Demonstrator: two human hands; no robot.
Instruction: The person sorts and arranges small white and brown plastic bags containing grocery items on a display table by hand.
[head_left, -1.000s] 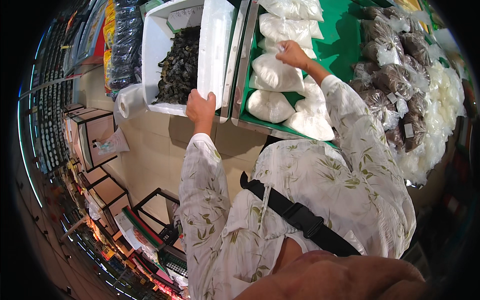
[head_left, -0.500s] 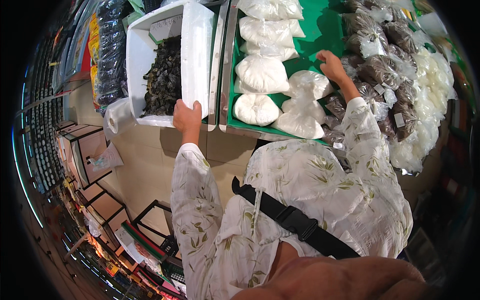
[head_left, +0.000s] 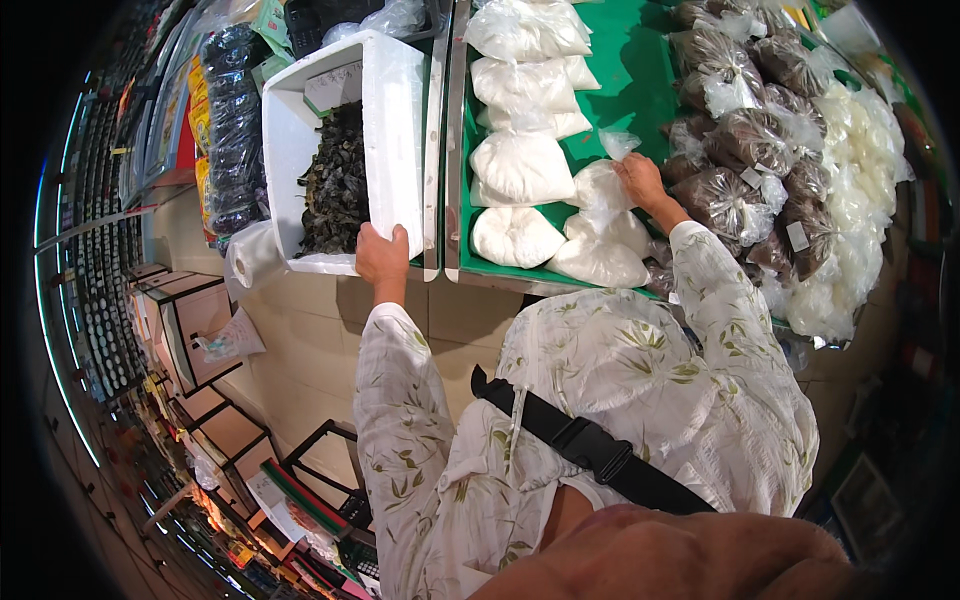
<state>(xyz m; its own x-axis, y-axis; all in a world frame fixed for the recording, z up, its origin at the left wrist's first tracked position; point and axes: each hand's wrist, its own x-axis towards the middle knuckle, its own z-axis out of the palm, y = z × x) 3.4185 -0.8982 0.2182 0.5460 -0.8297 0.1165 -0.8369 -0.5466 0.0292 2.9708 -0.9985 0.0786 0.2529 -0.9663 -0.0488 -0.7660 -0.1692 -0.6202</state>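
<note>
My left hand (head_left: 383, 256) is closed over the near rim of a white foam box (head_left: 397, 150). Dark, leafy dried pieces (head_left: 335, 185) lie inside it, along with a written card (head_left: 333, 88) at the far end. On the green-lined counter, my right hand (head_left: 641, 184) is closed on the gathered plastic top of a bag of white contents (head_left: 600, 188); the loose clear end sticks up past my fingers. That bag rests at the right of the white bags, against another white bag (head_left: 605, 250). My right fingertips are partly hidden.
A column of white bags (head_left: 520, 165) stands left of the held bag. Bags with dark contents (head_left: 722, 200) and pale bags (head_left: 850, 190) pile up at the right. A metal counter edge (head_left: 452, 150) runs beside the foam box. Pink-sided, black-framed boxes (head_left: 195, 320) stand at the lower left.
My right hand has come down and slightly left from above the green surface and taken hold of a white bag's top. My left hand stays on the foam box; the whole view has shifted a little.
</note>
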